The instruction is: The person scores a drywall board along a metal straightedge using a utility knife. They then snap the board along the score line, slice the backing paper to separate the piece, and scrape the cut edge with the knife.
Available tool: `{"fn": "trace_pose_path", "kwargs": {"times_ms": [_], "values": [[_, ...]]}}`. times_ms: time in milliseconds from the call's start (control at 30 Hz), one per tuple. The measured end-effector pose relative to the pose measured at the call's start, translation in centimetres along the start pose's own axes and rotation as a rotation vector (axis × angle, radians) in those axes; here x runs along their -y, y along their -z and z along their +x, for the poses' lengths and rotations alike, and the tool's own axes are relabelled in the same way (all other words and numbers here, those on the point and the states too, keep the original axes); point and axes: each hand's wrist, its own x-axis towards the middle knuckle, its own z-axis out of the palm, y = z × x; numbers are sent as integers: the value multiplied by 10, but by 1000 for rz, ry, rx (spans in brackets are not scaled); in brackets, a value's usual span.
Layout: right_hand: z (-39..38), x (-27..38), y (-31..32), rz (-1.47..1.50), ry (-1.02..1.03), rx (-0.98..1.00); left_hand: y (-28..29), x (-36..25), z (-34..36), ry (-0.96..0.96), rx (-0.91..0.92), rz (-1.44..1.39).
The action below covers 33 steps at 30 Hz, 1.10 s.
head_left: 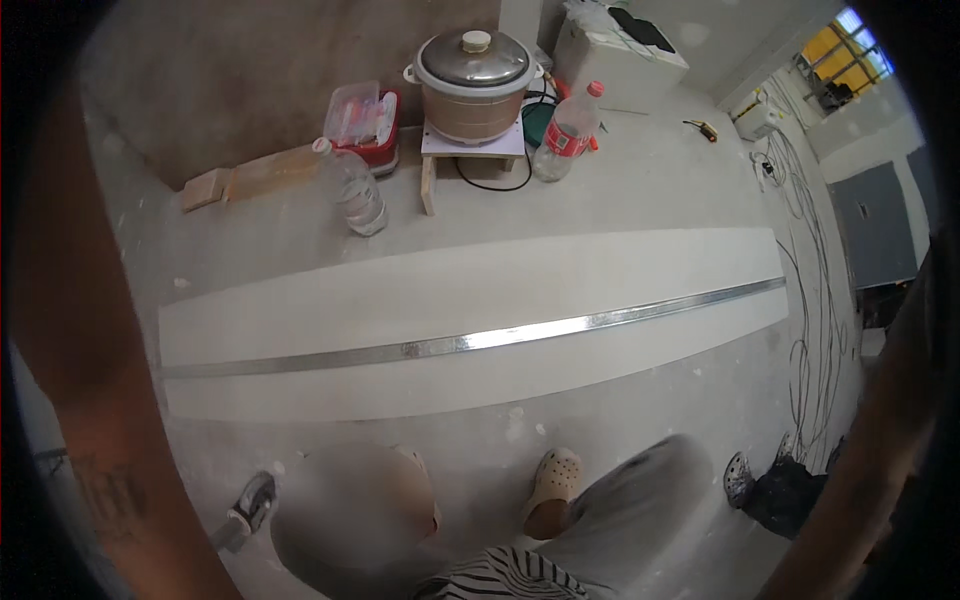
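My left forearm (100,420) runs up along the left rim and my right forearm (850,470) along the right rim; both hands are out of view. Across the floor in front of me lies a long white board (470,280), with a thin shiny metal strip (600,318) lengthwise on it. My feet, in light clogs (555,470), stand below the board's near edge, partly hidden by my legs and a blurred patch. A grey and black object with a handle (255,500) rests by my left leg.
Behind the board are water and red-label bottles (355,195), a pot (470,105) on a low stand, red containers (375,140) and wood offcuts (205,190). A white box (610,70) stands behind. Cables (805,250) run along the right; dark items (780,500) lie lower right.
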Motion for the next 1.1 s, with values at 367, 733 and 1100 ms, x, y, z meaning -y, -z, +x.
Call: {"fn": "trace_pose_path", "kwargs": {"times_ms": [367,733,1100], "values": [[23,14,-7,48,79,-43,-15,-131,-212,287,326,-108],[45,28,-20,50,104,-42,-64,-56,-109,130,210,-15],[-186,127,0,506,62,568,-301,-25,-259,107,928,-318]]}}
